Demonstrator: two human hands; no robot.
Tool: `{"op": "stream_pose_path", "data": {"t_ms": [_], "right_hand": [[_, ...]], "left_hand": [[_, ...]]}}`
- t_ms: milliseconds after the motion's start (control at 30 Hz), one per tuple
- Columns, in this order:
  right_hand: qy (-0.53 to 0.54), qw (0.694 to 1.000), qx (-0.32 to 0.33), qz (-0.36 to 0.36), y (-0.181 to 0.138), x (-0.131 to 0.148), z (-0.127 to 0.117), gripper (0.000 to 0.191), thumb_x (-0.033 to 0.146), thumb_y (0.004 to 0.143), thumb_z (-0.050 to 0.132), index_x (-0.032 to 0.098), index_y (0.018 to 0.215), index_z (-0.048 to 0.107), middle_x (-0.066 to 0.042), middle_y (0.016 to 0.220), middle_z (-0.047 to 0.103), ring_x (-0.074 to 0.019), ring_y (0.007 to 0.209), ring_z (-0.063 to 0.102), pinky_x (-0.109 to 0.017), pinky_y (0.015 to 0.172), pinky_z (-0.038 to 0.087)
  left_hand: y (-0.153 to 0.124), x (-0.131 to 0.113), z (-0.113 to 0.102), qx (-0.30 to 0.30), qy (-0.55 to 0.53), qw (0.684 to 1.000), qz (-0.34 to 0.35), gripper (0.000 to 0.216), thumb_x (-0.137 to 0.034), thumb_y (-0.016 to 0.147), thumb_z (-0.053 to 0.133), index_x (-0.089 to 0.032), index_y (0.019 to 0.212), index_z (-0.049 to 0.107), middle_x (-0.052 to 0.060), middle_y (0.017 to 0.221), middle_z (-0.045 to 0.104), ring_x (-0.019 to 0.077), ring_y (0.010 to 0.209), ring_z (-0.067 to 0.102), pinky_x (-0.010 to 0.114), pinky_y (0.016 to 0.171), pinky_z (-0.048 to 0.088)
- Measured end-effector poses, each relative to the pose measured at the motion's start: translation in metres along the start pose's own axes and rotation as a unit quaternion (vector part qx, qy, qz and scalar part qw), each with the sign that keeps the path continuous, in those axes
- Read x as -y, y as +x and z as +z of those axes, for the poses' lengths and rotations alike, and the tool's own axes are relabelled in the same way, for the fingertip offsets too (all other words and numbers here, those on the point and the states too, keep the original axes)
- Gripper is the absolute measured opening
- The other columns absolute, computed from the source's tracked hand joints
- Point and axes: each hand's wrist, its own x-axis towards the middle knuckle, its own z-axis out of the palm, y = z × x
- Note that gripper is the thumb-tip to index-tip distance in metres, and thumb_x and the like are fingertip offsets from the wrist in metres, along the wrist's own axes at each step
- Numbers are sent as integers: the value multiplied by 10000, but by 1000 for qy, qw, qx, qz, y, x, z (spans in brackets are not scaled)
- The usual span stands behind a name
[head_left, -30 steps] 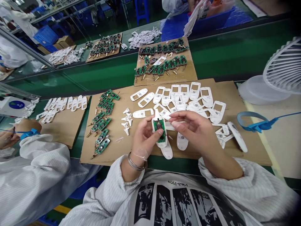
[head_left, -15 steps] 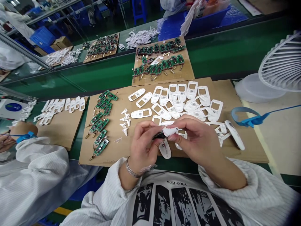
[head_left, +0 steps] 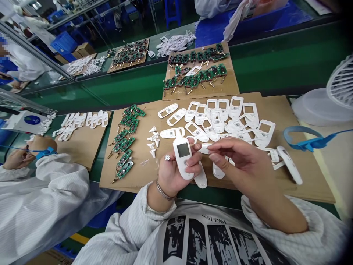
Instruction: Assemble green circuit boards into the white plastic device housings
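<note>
A cardboard sheet [head_left: 143, 173] on the green surface [head_left: 275, 66] carries white shells [head_left: 237, 110] and circuit boards [head_left: 125, 141]. Over its near edge the left hand [head_left: 172, 171] clamps a white handheld device [head_left: 182, 154], screen up, its long axis near-to-far and its tip pointing far. The right hand [head_left: 239, 162] is just right of it, its grip unclear.

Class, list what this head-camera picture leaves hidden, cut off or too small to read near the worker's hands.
Head view:
- white device: back hidden against the left hand.
- right hand: whether it grips anything, its own fingers hide.
- fan: cut off by the right edge.
- circuit boards: markings too small.
</note>
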Motion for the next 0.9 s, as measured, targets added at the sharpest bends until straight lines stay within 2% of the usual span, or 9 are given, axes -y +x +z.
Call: {"op": "stream_pose_path", "data": {"t_ms": [367,467,533,600,633,733,800,833,900], "right_hand": [[-20,1000,2,7,-2,2,2,92,256,839,685,286,926,675,0,883,687,-156,783,637,-282,688,527],[-28,1000,-2,6,-2,2,1,77,273,843,679,295,917,681,0,869,692,-161,773,639,-288,676,530],[-35,999,-11,9,-2,2,0,67,281,845,676,300,908,684,0,861,698,-163,768,644,-290,672,534],[-43,999,-18,10,-1,1,0,53,285,845,674,296,896,686,-5,861,703,-168,766,649,-295,674,539],[-46,999,-16,9,-1,0,0,47,286,849,668,291,893,685,-8,860,704,-169,763,650,-298,675,540],[-55,998,14,4,0,1,4,54,281,869,636,267,904,674,-19,870,698,-169,761,648,-300,676,537],[-58,997,49,-6,0,2,9,71,273,868,628,244,926,657,-25,860,684,-160,735,637,-297,664,535],[-62,996,65,-15,0,3,13,91,274,858,639,232,939,645,-26,851,674,-155,711,628,-296,653,533],[-74,993,88,-37,0,3,20,151,281,834,668,217,963,621,-24,846,651,-141,662,599,-298,633,528]], "left_hand": [[-3,-1,3,-11,8,1000,4,192,-230,725,597,-222,913,637,39,884,495,75,536,263,202,404,177],[1,-2,1,-9,68,997,29,207,-253,717,591,-215,915,636,45,888,508,85,551,314,214,428,245],[9,-4,-5,-16,155,984,83,262,-256,713,596,-202,966,637,53,911,534,105,608,413,235,494,341],[17,-8,-13,-47,297,938,174,279,-251,750,599,-197,1022,631,59,954,571,147,722,510,276,622,427],[20,-11,-17,-66,382,895,223,269,-247,780,592,-201,1043,627,61,982,586,169,794,539,299,702,449],[25,-20,-24,-100,606,716,332,239,-213,852,539,-222,1078,613,69,1058,592,222,990,536,361,905,425],[26,-25,-23,-113,690,614,366,251,-175,874,487,-223,1094,597,82,1073,577,240,1040,517,392,949,404],[25,-26,-21,-121,714,580,374,261,-155,877,465,-216,1097,589,89,1072,569,245,1048,513,401,954,400],[24,-26,-17,-136,743,538,375,281,-122,876,431,-192,1106,576,104,1071,555,251,1048,513,409,949,401]]}}
